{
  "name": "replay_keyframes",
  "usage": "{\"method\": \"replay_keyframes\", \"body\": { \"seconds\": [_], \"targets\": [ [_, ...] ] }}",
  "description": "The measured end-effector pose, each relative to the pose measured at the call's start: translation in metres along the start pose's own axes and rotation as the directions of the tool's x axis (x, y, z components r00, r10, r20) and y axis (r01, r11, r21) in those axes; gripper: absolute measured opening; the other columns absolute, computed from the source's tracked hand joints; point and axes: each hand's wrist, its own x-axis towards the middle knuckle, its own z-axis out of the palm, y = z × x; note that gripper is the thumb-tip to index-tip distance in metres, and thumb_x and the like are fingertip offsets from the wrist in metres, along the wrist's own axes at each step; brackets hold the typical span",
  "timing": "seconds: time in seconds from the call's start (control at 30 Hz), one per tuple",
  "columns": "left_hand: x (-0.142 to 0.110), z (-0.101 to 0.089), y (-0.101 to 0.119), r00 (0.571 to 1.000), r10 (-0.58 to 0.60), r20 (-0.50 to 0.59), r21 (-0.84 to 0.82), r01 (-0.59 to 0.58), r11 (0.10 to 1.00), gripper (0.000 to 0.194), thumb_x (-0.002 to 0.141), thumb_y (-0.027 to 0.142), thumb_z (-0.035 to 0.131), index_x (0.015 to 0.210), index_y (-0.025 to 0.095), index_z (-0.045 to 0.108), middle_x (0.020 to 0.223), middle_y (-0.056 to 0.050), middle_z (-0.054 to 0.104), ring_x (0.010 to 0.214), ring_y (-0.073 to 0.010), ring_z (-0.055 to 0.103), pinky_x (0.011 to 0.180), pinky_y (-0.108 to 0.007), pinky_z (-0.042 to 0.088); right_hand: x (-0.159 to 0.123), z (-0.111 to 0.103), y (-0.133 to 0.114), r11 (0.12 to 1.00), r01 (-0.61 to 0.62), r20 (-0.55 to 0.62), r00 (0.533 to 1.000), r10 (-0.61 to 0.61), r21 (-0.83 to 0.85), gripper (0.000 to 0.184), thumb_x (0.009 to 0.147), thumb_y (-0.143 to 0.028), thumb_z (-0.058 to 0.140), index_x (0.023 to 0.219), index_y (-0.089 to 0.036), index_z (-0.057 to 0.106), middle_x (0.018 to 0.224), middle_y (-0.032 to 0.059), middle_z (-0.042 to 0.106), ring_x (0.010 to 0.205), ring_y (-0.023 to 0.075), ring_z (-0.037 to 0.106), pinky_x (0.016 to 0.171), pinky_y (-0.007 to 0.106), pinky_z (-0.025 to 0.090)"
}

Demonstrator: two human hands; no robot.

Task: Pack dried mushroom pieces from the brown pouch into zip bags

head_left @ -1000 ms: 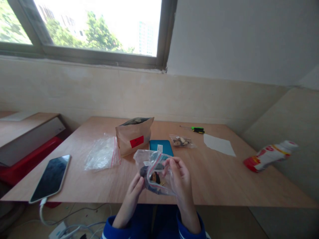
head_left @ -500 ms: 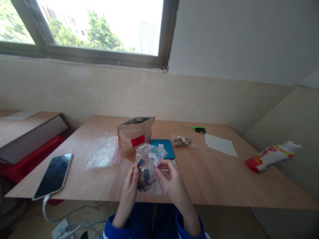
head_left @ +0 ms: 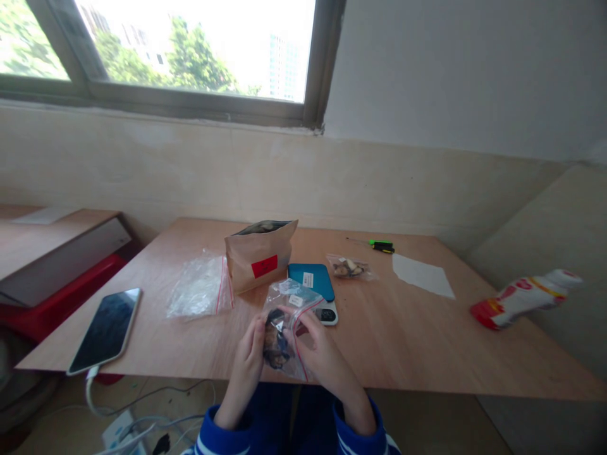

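Note:
A clear zip bag (head_left: 294, 292) with a red seal line and a small white label holds dark brown dried pieces (head_left: 276, 338), perhaps dried mushrooms. My left hand (head_left: 248, 351) is closed around its left side, thumb on the front. At the zip edge, my right hand (head_left: 317, 346) grips the bag with its fingers bent; its fingertips lie at the bag's mouth, and I cannot tell how far inside they are. Just beyond the bag is a digital scale with a blue plate (head_left: 317, 278) and a dark display (head_left: 325, 314).
An open brown paper pouch (head_left: 258, 253) stands behind the bag. Empty zip bags (head_left: 199, 291) and a phone (head_left: 105, 332) on a cable lie left. To the right are a small filled bag (head_left: 351, 268), screwdrivers (head_left: 380, 246), white paper (head_left: 422, 275) and a tipped bottle (head_left: 524, 300).
The right hand's fingers have moved from the zip edge left toward the bag's mouth. The bag sits slightly lower, uncovering the scale's display. The view has shifted slightly.

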Motion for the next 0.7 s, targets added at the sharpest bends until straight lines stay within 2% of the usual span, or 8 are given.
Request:
{"method": "replay_keyframes", "body": {
  "seconds": [0.1, 0.23, 0.37, 0.43, 0.5, 0.6, 0.7],
  "targets": [
    [0.001, -0.001, 0.0, 1.0, 0.008, -0.003, 0.012, -0.008, 1.0, 0.055, 0.08, 0.069, 0.05, 0.097, 0.02, 0.071, 0.098, -0.007, 0.074, 0.098, -0.0222, 0.068, 0.091, -0.033, 0.053, 0.0, 0.001, 0.003, 0.999, -0.034, -0.029, 0.999, 0.034, 0.004, 0.026, 0.087, -0.031, 0.059, 0.111, -0.021, 0.063, 0.111, 0.0054, 0.065, 0.096, 0.0177, 0.063, 0.09, 0.032, 0.051],
    [0.002, -0.001, -0.003, 1.0, -0.015, -0.024, 0.022, 0.016, 1.0, 0.056, 0.081, 0.07, 0.048, 0.094, 0.019, 0.069, 0.094, -0.007, 0.073, 0.092, -0.0203, 0.068, 0.085, -0.03, 0.054, -0.001, 0.003, 0.005, 0.992, -0.117, -0.033, 0.992, 0.118, 0.05, 0.026, 0.083, -0.031, 0.064, 0.105, -0.02, 0.06, 0.106, 0.0041, 0.068, 0.094, 0.0187, 0.065, 0.09, 0.035, 0.051],
    [0.002, -0.001, -0.004, 1.0, -0.007, -0.019, 0.041, 0.008, 0.999, 0.056, 0.081, 0.07, 0.048, 0.09, 0.018, 0.067, 0.087, -0.005, 0.072, 0.077, -0.0182, 0.065, 0.072, -0.029, 0.055, -0.003, 0.003, 0.003, 0.985, -0.14, 0.013, 0.99, 0.139, 0.104, 0.043, 0.079, -0.032, 0.069, 0.118, -0.022, 0.056, 0.12, 0.0064, 0.065, 0.108, 0.0215, 0.063, 0.1, 0.039, 0.047],
    [0.001, 0.0, -0.005, 1.0, 0.004, -0.002, 0.053, -0.004, 0.999, 0.056, 0.081, 0.07, 0.048, 0.09, 0.018, 0.066, 0.084, -0.004, 0.071, 0.072, -0.0173, 0.063, 0.068, -0.028, 0.054, -0.004, 0.003, 0.0, 0.981, -0.145, 0.043, 0.989, 0.14, 0.13, 0.056, 0.078, -0.03, 0.071, 0.129, -0.024, 0.051, 0.131, 0.0072, 0.06, 0.12, 0.0229, 0.057, 0.106, 0.041, 0.042],
    [0.0, -0.001, -0.006, 1.0, 0.001, 0.01, 0.064, -0.002, 0.998, 0.055, 0.082, 0.069, 0.048, 0.091, 0.018, 0.067, 0.083, -0.004, 0.07, 0.072, -0.0173, 0.063, 0.067, -0.027, 0.053, -0.004, 0.003, -0.004, 0.981, -0.138, 0.08, 0.988, 0.128, 0.133, 0.06, 0.077, -0.029, 0.071, 0.133, -0.025, 0.049, 0.137, 0.0071, 0.057, 0.127, 0.0237, 0.052, 0.11, 0.042, 0.039],
    [0.0, 0.0, -0.007, 1.0, -0.022, 0.008, 0.07, 0.022, 0.997, 0.055, 0.081, 0.069, 0.048, 0.091, 0.018, 0.067, 0.083, -0.005, 0.07, 0.074, -0.0183, 0.064, 0.068, -0.028, 0.053, -0.003, 0.002, -0.008, 0.995, -0.08, 0.098, 0.992, 0.074, 0.059, 0.048, 0.081, -0.027, 0.067, 0.128, -0.023, 0.057, 0.132, 0.0079, 0.06, 0.123, 0.0241, 0.056, 0.108, 0.042, 0.041],
    [0.001, 0.0, -0.006, 0.999, -0.053, -0.014, 0.042, 0.053, 0.998, 0.058, 0.078, 0.072, 0.05, 0.09, 0.018, 0.067, 0.086, -0.005, 0.071, 0.08, -0.0195, 0.065, 0.074, -0.03, 0.054, 0.0, 0.003, -0.008, 1.0, 0.004, 0.022, 1.0, -0.004, -0.03, 0.032, 0.085, -0.02, 0.058, 0.117, -0.021, 0.064, 0.122, 0.0075, 0.065, 0.117, 0.0223, 0.058, 0.105, 0.04, 0.042]
  ]
}}
